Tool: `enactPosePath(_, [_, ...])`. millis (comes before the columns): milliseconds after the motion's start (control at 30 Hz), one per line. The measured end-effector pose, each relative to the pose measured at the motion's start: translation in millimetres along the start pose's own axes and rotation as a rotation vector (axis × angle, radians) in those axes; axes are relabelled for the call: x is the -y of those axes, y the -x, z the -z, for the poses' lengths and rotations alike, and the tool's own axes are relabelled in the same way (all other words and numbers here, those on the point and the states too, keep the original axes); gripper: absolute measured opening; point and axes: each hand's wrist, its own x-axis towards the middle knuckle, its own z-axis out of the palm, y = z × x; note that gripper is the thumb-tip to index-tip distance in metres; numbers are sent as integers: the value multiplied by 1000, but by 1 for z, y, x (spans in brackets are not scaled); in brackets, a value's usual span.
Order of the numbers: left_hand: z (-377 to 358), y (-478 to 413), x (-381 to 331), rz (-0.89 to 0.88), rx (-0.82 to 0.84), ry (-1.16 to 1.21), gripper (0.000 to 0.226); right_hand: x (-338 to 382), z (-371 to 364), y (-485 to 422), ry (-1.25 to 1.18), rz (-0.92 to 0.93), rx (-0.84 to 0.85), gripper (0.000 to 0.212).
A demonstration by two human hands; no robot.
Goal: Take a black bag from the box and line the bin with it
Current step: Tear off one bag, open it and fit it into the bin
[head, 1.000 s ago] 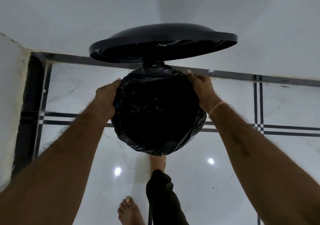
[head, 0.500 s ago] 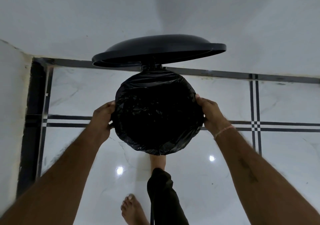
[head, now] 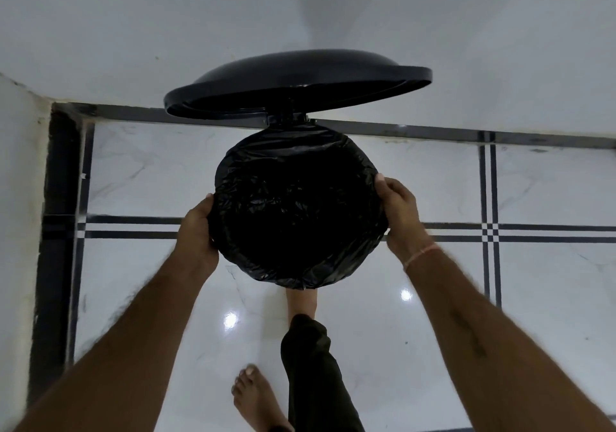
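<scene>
Plastic of the black bag is folded out over the whole round mouth of the bin, its wrinkled film sagging into the dark inside. The bin stands on the floor near its far edge, by the wall and toward the far left corner. Its lid is tilted up at the back.

The left hand clasps the left side of the covered rim. Its thumb lies on the bag's edge and its fingers curl down round the outside, out of sight. The right hand clasps the right side the same way, thumb tip on the film, fingers wrapped below. A thin wristband circles that wrist.

One bare foot rests on the floor near the near edge. A dark trouser leg reaches to just under the bin's near side.
</scene>
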Motion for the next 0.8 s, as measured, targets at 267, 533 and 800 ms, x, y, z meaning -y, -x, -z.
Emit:
enactPosePath(267, [-10,22,21,-41,-260,180,12,-40,10,27,-150,-124,-192,17])
enactPosePath(533, [-3,18,39,-106,-349,225,16,-45,12,18,-234,-220,-142,14])
enactPosePath(800, [13,20,48,61,-193,246,29,-56,22,18,-429,-154,113,32])
